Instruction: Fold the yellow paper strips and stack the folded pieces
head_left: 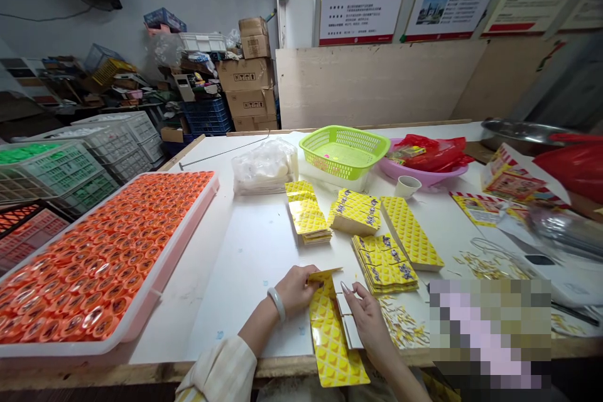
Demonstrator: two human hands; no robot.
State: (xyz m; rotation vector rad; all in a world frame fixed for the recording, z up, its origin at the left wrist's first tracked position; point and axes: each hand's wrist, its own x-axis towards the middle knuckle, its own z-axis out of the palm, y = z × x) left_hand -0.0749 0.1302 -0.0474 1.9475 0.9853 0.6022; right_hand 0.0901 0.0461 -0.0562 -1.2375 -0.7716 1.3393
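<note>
Taking the card as the clock's centre, with twelve away from the person, the tray (61, 349) of orange pots lies toward nine and ten o'clock. The left hand (296, 292) has its fingers clamped on the upper end of the yellow card (327, 333), which angles toward five and overhangs the near edge of the tabletop (207, 320). It looks light, springy and glossy, probably a little slippery on its patterned face, and likely to crease if squeezed mid-panel; a pinch on the edge or end should suit it best. Beside the card, at one, is a white, slit flap (346, 320), perhaps part of it; its slits would probably bend or tear first, so a light touch there seems wise. The right hand (370, 314) is against the flap, though whether its fingers grip cannot be told. Near two sits a stack (386, 264); scraps (402, 323) lie at three.
</note>
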